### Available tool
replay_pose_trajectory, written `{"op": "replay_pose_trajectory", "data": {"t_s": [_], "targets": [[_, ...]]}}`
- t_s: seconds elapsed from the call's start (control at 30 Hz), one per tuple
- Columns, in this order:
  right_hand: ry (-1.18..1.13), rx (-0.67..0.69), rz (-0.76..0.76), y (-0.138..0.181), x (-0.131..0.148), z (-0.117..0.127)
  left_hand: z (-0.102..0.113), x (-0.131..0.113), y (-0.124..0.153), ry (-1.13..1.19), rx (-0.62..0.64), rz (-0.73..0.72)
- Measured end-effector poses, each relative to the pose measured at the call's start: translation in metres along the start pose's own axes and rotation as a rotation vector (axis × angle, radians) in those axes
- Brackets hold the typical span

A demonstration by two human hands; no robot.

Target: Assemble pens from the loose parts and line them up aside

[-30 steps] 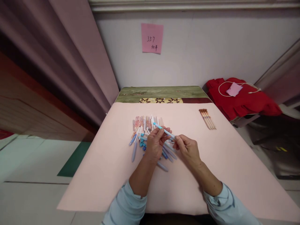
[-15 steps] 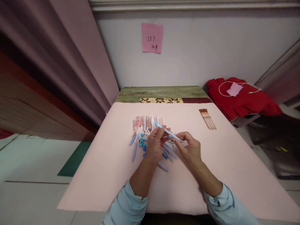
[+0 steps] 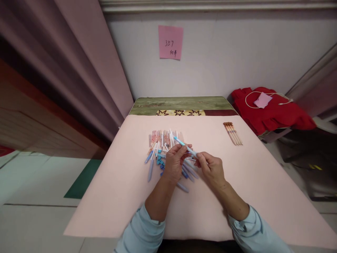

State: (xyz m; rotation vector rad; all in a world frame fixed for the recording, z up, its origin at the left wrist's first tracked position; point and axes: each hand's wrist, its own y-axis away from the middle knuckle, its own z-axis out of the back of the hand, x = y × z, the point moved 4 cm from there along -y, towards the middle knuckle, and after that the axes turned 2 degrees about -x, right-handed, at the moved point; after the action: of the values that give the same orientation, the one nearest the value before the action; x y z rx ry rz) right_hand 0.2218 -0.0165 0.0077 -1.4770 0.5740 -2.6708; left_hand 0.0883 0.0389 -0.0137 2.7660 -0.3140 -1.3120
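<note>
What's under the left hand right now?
Small blue pieces show just left of the left hand, and pale blue tapered barrels show to its right, on the pale pink surface. Whatever lies directly beneath the hand is covered; I can't tell.

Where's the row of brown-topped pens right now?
In the head view, the brown-topped pens lie on the right side of the pink table cover, beyond the right hand, with the red cloth off to their right.

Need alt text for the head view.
A left hand and right hand hold a light blue pen over loose pen parts on a pink table cover. Brown-topped pens lie side by side to the right; a pink note is on the wall.
</note>
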Motion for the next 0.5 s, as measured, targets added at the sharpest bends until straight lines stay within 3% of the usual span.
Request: {"op": "replay_pose_trajectory", "data": {"t_s": [0.27,0.5], "targets": [[0.075,-0.131,-0.037,-0.0014,0.0012,0.001,-0.0024,-0.0032,0.0034,-0.094,-0.059,0.0],[-0.09,0.038,-0.09,0.0014,-0.0016,-0.0034,-0.0024,-0.0039,0.0039,-0.112,0.022,-0.017]]}}
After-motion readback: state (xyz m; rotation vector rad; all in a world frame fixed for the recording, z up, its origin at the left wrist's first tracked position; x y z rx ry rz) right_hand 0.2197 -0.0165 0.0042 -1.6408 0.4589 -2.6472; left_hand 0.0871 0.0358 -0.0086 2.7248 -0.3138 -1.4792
